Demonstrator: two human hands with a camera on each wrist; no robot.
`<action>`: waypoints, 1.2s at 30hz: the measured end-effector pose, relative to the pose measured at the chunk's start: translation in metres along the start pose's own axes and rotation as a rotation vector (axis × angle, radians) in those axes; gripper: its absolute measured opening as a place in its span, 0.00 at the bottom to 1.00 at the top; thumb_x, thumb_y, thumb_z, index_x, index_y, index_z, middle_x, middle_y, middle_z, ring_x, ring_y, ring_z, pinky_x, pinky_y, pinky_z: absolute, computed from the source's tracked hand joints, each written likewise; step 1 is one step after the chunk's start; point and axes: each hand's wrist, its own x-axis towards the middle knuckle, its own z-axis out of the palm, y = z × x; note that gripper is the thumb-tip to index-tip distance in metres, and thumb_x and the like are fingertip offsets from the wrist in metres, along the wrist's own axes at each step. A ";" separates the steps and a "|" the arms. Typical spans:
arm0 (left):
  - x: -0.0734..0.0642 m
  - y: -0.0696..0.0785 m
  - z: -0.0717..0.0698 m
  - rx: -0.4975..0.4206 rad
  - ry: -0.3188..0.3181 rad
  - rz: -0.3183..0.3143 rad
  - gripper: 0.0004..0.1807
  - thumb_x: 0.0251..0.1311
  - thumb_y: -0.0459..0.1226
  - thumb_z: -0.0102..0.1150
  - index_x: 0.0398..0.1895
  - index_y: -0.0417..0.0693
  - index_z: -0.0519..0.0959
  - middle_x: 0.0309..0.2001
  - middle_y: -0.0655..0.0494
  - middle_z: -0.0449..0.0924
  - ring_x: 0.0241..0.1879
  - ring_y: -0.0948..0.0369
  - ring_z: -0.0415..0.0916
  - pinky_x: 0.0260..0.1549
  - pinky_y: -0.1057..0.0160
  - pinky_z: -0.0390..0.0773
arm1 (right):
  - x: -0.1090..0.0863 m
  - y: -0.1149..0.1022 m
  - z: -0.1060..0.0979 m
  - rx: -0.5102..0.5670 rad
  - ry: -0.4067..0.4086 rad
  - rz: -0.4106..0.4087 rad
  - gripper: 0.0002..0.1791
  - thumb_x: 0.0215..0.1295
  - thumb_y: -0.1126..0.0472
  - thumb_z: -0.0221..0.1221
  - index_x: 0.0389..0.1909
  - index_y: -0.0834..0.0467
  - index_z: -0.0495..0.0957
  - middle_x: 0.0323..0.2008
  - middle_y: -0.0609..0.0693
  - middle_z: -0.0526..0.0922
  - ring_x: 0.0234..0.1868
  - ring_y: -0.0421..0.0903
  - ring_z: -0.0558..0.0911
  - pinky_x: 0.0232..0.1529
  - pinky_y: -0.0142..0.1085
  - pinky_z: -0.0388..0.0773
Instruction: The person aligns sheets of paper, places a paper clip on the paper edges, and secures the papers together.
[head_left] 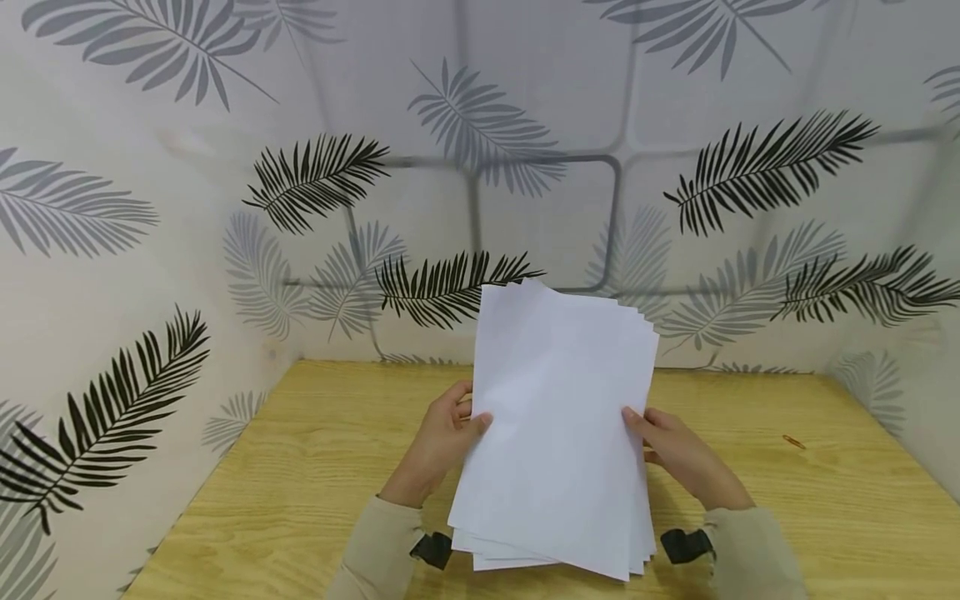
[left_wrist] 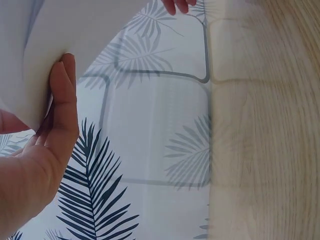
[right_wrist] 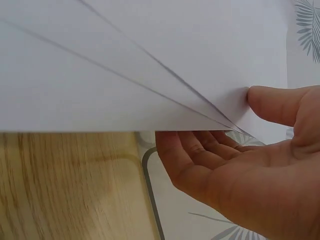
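Observation:
Both hands hold up a loose stack of white paper sheets, tilted toward the head camera. The sheets are fanned unevenly, with several corners showing at the top right and along the bottom. My left hand grips the left edge, thumb on the front and fingers behind. On the opposite edge my right hand pinches the stack the same way. In the right wrist view the right thumb presses the top sheet, while the fingers support it from behind. The left wrist view shows the left fingers against the back of the paper.
A wood-grain table lies beneath the hands. On its right side is a small orange-brown paper clip. Behind the table hangs a white leaf-patterned sheet, and a similar leaf-patterned surface borders the left side.

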 end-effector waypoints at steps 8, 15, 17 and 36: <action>-0.002 0.001 0.005 0.001 -0.003 0.023 0.21 0.68 0.26 0.50 0.63 0.35 0.65 0.52 0.33 0.76 0.43 0.50 0.81 0.38 0.56 0.80 | 0.000 -0.002 -0.002 0.078 0.027 -0.032 0.42 0.75 0.43 0.43 0.73 0.71 0.42 0.71 0.66 0.52 0.70 0.57 0.57 0.66 0.51 0.58; -0.003 0.002 0.009 0.046 -0.018 0.051 0.23 0.70 0.26 0.45 0.67 0.36 0.62 0.55 0.33 0.74 0.47 0.49 0.78 0.40 0.56 0.80 | -0.004 -0.008 -0.002 0.096 0.093 -0.107 0.40 0.75 0.44 0.43 0.73 0.68 0.44 0.70 0.63 0.55 0.67 0.50 0.60 0.63 0.41 0.62; -0.003 0.001 0.011 0.071 -0.009 0.061 0.23 0.71 0.25 0.43 0.68 0.36 0.62 0.55 0.33 0.74 0.47 0.48 0.78 0.41 0.56 0.79 | -0.006 -0.010 -0.002 0.086 0.111 -0.133 0.39 0.76 0.45 0.43 0.73 0.68 0.45 0.69 0.62 0.57 0.63 0.43 0.64 0.59 0.34 0.65; 0.002 0.003 0.029 0.243 0.120 0.253 0.22 0.73 0.29 0.38 0.67 0.32 0.51 0.61 0.33 0.61 0.64 0.42 0.58 0.62 0.41 0.56 | -0.020 -0.046 0.018 -0.045 0.362 -0.484 0.22 0.77 0.58 0.44 0.64 0.67 0.59 0.51 0.51 0.72 0.46 0.34 0.77 0.44 0.27 0.74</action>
